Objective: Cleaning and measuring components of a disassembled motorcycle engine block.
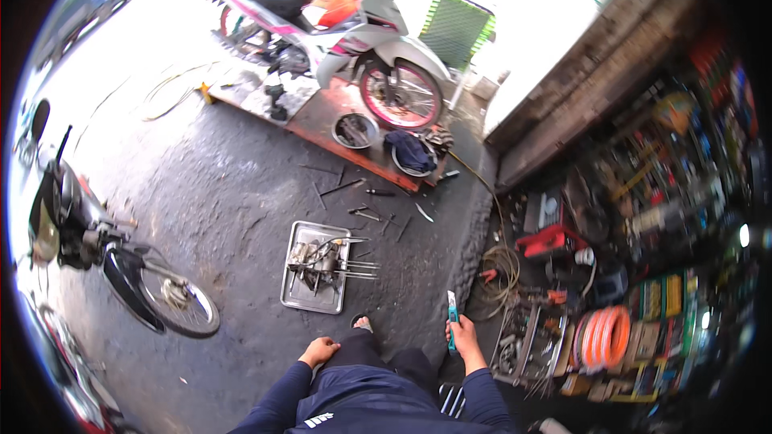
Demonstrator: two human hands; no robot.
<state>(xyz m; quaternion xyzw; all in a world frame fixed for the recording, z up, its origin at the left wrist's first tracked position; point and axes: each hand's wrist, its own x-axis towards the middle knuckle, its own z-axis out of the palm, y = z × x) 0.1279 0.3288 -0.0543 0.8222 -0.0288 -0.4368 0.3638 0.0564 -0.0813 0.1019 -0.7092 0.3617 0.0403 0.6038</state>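
My right hand (462, 334) is wrapped around a teal utility knife (452, 329), which points away from me with its blade end up. Loosely curled beside my left thigh, my left hand (319, 351) shows nothing in its fingers. On the floor just beyond my foot lies a metal tray (294, 293). In it sits a motorcycle engine block (315, 264), with long studs sticking out to the right past the tray's rim. Several hand tools, among them a T-handle wrench (342, 187), are scattered on the floor beyond the tray.
A white and pink motorbike (338, 36) stands on a low red platform (322, 130), with a bowl of parts (355, 131) and a basin with dark cloth (412, 153). A black motorbike (133, 273) stands left. Coiled hose (507, 277), a red-orange tube roll (605, 336) and crowded shelves line the right.
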